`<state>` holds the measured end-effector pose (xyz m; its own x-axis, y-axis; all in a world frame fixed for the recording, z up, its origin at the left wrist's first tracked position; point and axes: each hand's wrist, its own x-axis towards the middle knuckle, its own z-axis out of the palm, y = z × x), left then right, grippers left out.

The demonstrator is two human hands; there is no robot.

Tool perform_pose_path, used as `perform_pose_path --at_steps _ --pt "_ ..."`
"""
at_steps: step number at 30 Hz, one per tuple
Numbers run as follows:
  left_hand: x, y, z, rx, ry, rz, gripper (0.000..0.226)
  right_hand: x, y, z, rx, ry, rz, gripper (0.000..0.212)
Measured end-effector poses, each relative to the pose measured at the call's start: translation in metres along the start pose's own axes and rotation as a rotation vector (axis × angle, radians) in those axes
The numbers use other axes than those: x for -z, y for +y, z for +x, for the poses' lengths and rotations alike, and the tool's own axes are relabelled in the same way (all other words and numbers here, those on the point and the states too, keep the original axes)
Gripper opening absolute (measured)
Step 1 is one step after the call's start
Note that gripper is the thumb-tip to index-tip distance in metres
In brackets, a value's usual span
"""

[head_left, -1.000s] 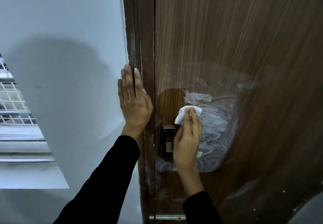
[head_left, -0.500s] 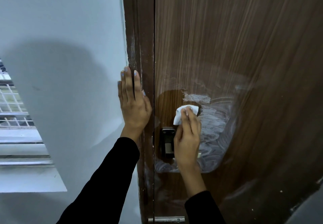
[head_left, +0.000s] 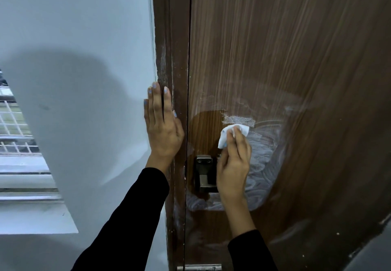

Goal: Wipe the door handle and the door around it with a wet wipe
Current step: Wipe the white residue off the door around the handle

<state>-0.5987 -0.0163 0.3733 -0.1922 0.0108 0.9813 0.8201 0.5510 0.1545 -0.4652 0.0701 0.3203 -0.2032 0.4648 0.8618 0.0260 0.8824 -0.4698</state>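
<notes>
Right hand [head_left: 233, 160] pinches the wet wipe [head_left: 230, 134] against the door [head_left: 296, 59], just above-right of the door handle [head_left: 204, 173]. Left hand [head_left: 163, 129] lies flat and empty, left of it. Risk: small wipe smears residue, skips the handle.

The left hand [head_left: 163, 126] is raised with its palm pressed flat and its fingers straight, close together and pointing up, while the left arm, in a black sleeve, reaches up from the lower left. The right hand [head_left: 233, 160] is held up beside it on the right, back toward the camera, fingers curled and pinching a white wet wipe [head_left: 228, 135] at the fingertips. Its bare wrist rises from a black sleeve.
</notes>
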Motion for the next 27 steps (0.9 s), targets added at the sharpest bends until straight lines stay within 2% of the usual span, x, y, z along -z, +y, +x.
perform_pose_path --at_steps 3,6,11,15,19,23,27 --pt "0.0 -0.001 -0.001 0.001 -0.003 -0.003 0.061 0.006 0.009 -0.006 0.002 -0.014 -0.012 0.046" --pt "-0.001 -0.001 -0.001 -0.002 0.002 -0.009 0.062 0.012 0.019 0.003 -0.087 0.085 -0.019 0.042" --pt "-0.001 -0.001 -0.001 -0.003 0.002 -0.009 0.062 0.012 0.013 0.009 -0.032 0.076 -0.018 0.044" --pt "-0.002 -0.002 -0.001 0.0 0.003 -0.016 0.059 0.017 0.012 0.03 -0.105 0.164 -0.014 0.044" --pt "-0.002 -0.003 -0.002 -0.005 0.012 -0.012 0.059 0.01 -0.002 0.03 0.06 0.077 -0.002 0.039" --pt "-0.003 -0.003 -0.002 -0.005 0.02 -0.009 0.059 0.009 0.003 0.027 -0.06 0.146 -0.018 0.038" --pt "-0.003 -0.004 -0.002 -0.013 0.014 -0.005 0.059 0.0 -0.011 0.027 0.091 0.034 -0.019 0.041"
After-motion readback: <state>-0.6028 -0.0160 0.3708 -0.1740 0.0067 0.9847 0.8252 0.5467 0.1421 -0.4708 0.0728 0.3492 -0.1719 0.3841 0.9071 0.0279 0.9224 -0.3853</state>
